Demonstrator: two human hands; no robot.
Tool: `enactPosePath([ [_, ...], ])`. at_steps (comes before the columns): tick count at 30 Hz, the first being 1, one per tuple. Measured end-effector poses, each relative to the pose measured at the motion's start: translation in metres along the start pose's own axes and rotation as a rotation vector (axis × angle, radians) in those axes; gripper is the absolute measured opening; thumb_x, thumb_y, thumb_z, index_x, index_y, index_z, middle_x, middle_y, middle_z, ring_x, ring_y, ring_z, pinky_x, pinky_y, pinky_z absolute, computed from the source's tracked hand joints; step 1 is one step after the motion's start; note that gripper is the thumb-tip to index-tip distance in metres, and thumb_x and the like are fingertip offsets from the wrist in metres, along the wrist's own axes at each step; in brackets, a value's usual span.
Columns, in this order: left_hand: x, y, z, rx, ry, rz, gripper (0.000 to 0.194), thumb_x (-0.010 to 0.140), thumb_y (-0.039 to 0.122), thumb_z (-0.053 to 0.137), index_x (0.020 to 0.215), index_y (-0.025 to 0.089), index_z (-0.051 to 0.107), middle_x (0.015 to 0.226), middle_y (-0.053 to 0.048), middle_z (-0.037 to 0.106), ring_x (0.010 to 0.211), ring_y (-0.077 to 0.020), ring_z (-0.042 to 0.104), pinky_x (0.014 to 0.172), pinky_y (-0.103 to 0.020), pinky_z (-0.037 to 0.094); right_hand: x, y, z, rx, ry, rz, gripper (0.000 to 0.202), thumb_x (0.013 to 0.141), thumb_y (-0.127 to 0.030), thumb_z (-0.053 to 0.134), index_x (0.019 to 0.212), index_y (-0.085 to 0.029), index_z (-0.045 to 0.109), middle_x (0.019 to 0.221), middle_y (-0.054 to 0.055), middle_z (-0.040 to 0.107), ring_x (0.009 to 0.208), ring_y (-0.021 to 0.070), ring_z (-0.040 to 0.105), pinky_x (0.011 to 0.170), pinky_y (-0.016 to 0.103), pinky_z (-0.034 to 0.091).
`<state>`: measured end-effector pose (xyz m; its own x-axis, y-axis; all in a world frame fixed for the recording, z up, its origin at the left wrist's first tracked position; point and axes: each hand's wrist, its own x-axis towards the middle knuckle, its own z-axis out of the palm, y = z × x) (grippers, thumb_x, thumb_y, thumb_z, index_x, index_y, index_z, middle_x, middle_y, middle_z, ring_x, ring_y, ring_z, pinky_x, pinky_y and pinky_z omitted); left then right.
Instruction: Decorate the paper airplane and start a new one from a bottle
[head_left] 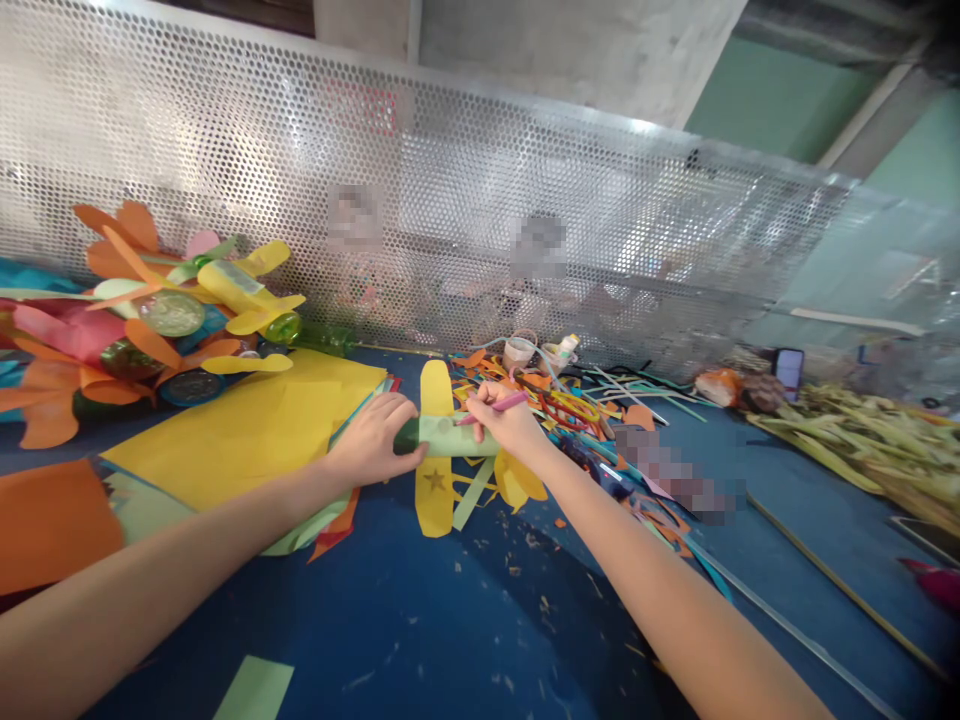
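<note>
A toy plane made from a bottle wrapped in pale green paper [450, 436] lies on the blue table. Yellow paper wings [435, 388] stick out on both sides, and a dark star marks the near one. My left hand [381, 437] is closed around the bottle's dark green left end. In my right hand [504, 420] is a purple marker [510, 401], pinched between the fingers, its tip at the green paper near a small round mark. Yellow paper tail pieces [519, 482] show under my right wrist.
Yellow paper sheets [247, 430] are stacked left of my left hand. Finished-looking bottle planes [232, 290] pile up at the far left. Coloured paper scraps [577, 405] and a cup [519, 350] lie beyond my right hand. A stick [840, 580] and corn husks [870, 440] are at right.
</note>
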<state>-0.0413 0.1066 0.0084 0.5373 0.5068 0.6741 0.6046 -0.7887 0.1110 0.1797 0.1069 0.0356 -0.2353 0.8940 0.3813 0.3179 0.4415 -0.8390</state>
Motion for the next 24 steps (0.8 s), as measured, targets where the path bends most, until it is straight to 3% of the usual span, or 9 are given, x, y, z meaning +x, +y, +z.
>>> enactPosePath([
  [9,0.0,0.0003,0.0001,0.004,-0.014,-0.005,0.02,0.076,0.031,0.054,0.091,0.02,0.046,0.097,-0.009,0.057,0.097,-0.0259,0.053,0.083,-0.04,0.043,0.002,0.0033,-0.0011,0.008,-0.004,-0.013,0.025,0.081,-0.026,0.052,0.06,-0.022,0.039,0.036,-0.009,0.051,0.035,0.0086,0.046,0.056,0.023,0.044],
  [24,-0.0008,-0.0007,-0.0003,0.023,-0.021,0.003,0.02,0.077,0.032,0.054,0.09,0.019,0.045,0.096,-0.009,0.057,0.098,-0.0262,0.053,0.083,-0.039,0.042,0.0039,0.0087,-0.0033,-0.018,-0.003,-0.052,0.026,0.082,-0.023,0.051,0.059,-0.022,0.039,0.036,-0.009,0.049,0.034,0.0082,0.044,0.061,0.027,0.045],
])
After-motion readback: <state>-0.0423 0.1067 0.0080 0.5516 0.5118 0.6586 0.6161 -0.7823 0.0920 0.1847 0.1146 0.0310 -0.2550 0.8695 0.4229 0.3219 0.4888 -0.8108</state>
